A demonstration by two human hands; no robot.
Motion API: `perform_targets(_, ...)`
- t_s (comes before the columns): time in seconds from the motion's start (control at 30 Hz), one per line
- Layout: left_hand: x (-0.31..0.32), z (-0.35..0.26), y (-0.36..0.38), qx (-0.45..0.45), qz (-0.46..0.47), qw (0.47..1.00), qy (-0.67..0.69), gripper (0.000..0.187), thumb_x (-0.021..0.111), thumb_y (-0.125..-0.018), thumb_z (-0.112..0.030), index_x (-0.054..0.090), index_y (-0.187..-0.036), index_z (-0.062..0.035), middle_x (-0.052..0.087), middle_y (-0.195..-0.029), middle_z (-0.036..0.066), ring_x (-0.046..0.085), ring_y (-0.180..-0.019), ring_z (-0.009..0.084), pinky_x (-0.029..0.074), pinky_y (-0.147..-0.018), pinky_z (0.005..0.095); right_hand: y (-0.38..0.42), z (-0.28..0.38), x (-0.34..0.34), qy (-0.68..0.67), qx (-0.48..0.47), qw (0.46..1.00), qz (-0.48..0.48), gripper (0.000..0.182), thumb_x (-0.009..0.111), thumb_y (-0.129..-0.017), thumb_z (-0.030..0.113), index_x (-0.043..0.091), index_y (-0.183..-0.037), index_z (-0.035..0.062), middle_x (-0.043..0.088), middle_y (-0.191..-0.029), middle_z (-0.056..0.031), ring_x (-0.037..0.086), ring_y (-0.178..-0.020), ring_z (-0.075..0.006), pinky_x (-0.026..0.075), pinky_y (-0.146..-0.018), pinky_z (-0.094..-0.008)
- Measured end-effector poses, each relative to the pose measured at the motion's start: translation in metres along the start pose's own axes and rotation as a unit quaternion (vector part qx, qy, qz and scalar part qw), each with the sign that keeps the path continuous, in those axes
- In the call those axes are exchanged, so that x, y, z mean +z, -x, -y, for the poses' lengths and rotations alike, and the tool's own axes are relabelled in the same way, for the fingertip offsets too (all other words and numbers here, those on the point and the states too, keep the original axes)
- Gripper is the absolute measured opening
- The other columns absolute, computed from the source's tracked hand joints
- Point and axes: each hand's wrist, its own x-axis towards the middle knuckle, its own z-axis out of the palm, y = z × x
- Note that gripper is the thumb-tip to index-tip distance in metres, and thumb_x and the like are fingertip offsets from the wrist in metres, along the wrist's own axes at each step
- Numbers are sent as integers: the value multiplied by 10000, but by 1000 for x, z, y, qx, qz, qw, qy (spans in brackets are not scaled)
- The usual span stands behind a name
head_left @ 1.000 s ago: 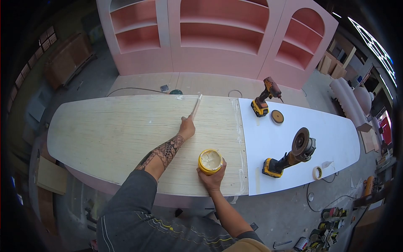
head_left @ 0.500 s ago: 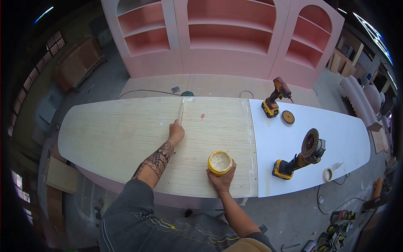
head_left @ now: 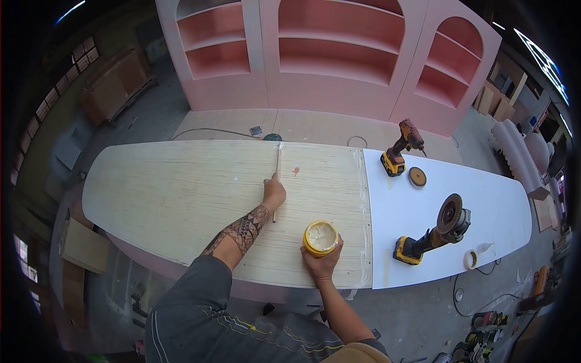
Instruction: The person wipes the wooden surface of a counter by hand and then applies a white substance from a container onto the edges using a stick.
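My left hand (head_left: pixel 275 193) is closed round a thin stick-like tool (head_left: pixel 279 160) over the pale wooden panel (head_left: pixel 163 181). The tool's upper end lies near the panel's far edge, and its lower end shows below my fist. In my right hand (head_left: pixel 322 261) is a yellow tub (head_left: pixel 321 238) of cream-coloured paste, open side up, above the near part of the panel. Pale paste marks run along the seam beside the white panel (head_left: pixel 484 212). A small reddish mark shows on the wood.
On the white panel are a drill driver (head_left: pixel 402 148), a round disc (head_left: pixel 417 176), an angle grinder (head_left: pixel 436 233) and a tape roll (head_left: pixel 471 259). A pink arched cabinet (head_left: pixel 333 85) stands beyond. Cans and cables lie on the floor at the right.
My left hand has moved right along with the tool, which now stands farther from the panel's left end. My right hand still holds the tub; the whole view has shifted slightly.
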Motion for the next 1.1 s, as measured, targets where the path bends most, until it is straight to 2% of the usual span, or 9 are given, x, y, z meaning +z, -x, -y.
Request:
perform_targets(0.2,-13,13,-5,-22,-20,999,21,533,453,-1045,-27,479,-1578,-32,550,-1290,401,629,-1174,522,544,-1062,501,1,-4,0,6,6,1000,5,1008,987,-626,221,419,-1435,24,526,-1332,-179,586,-1247,-357,492,-1091,-465)
perform_targets(0.53,14,-5,-1,17,-4,1000,10,492,446,-1043,-39,542,-1524,-59,582,-1255,407,630,-1161,522,546,-1042,524,2,-4,1,-8,21,1000,5,1026,995,-629,231,415,-1450,29,530,-1343,-170,584,-1261,-356,500,-1091,-465)
perform_targets(0.8,10,-40,17,47,63,996,36,556,475,-1022,-36,527,-1575,-65,606,-1208,382,642,-1120,505,551,-1017,514,0,3,-3,13,13,1000,10,1020,999,-635,241,427,-1450,19,518,-1339,-171,567,-1273,-366,493,-1094,-468)
perform_targets(0.93,48,-20,-6,70,37,997,0,563,479,-1009,-25,535,-1569,-45,605,-1215,383,639,-1107,495,549,-1017,509,0,2,-2,21,0,1000,10,1018,1002,-642,249,422,-1446,22,518,-1341,-175,568,-1263,-371,492,-1091,-472)
perform_targets(1.0,57,-16,-9,96,66,993,-28,575,463,-1043,-23,466,-1617,-44,513,-1316,420,657,-1126,519,566,-1015,501,0,2,-2,22,3,1000,10,1018,1003,-643,249,419,-1445,23,518,-1343,-177,569,-1262,-370,492,-1092,-472)
perform_targets(1.1,50,-33,-2,101,102,990,-9,550,461,-1042,-23,480,-1591,-1,489,-1336,438,638,-1167,539,567,-1017,504,0,7,-4,21,12,1000,11,1016,1003,-648,245,413,-1445,26,519,-1344,-180,571,-1262,-367,490,-1095,-470)
